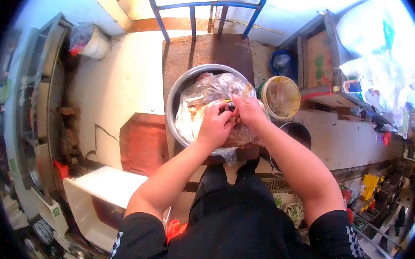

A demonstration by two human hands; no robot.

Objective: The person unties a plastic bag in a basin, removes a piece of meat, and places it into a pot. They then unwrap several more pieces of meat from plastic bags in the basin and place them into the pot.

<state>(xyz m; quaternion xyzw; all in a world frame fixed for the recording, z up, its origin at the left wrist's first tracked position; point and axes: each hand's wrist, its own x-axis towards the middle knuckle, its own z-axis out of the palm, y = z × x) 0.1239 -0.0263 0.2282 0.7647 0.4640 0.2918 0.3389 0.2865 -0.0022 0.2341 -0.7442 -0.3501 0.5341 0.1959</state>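
A round metal basin [171,96] sits on a flat cart [179,57] with a blue handle frame. Inside the basin lies a clear plastic bag [214,84], opened out around pale and reddish wet pieces that look like raw meat. My left hand [213,124] is over the basin with its fingers curled inward. Close beside it, my right hand [248,111] pinches at the same spot. Between the fingers shows something small and dark with a touch of yellow, and I cannot tell what it is.
Right of the basin stand a stained, pale-rimmed bucket [282,98] and a dark bucket [306,142]. A blue tub [283,62] is further back. On the left are a white plastic bin [107,177] on its side, a red-brown board [143,143] and a bag-lined white bucket [98,44].
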